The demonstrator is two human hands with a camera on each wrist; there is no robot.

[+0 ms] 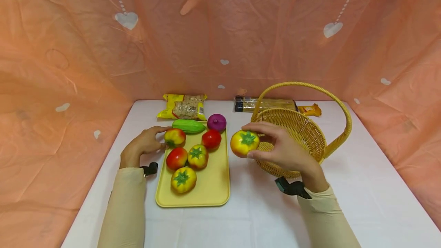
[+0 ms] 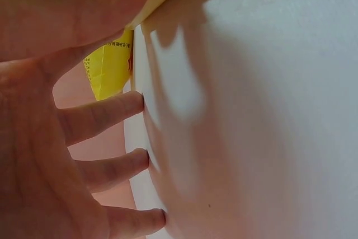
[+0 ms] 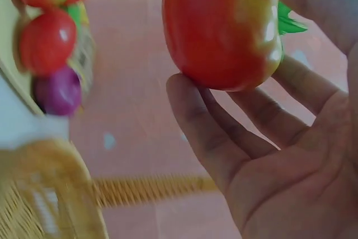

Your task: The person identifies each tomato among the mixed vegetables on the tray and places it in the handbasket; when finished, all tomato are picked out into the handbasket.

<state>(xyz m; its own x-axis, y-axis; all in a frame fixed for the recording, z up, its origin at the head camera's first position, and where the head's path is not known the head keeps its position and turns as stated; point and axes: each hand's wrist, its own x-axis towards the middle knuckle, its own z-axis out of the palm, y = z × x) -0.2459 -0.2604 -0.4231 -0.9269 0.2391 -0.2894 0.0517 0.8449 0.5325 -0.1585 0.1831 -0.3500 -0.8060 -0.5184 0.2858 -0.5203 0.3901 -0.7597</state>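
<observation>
My right hand (image 1: 280, 146) pinches a red-and-yellow toy tomato (image 1: 242, 144) with a green leafy top between thumb and fingers, held up between the tray and the wicker basket. In the right wrist view the tomato (image 3: 218, 32) shows its red side. My left hand (image 1: 146, 142) is at the left rim of the yellow tray (image 1: 213, 186), fingers spread and fairly straight, thumb by the rim. Close to its fingertips, on the tray, lies another red-and-yellow tomato (image 1: 175, 137). Several more tomatoes (image 1: 183, 180), a green cucumber-like vegetable (image 1: 188, 126) and a purple onion (image 1: 217, 122) share the tray.
The wicker basket (image 1: 310, 137) with its tall arched handle (image 1: 346, 114) stands right of the tray. Along the back lie a yellow food packet (image 1: 182, 107), a long clear pack of noodles (image 1: 268, 104) and a small orange packet (image 1: 310, 110). A pink curtain (image 1: 220, 30) hangs behind.
</observation>
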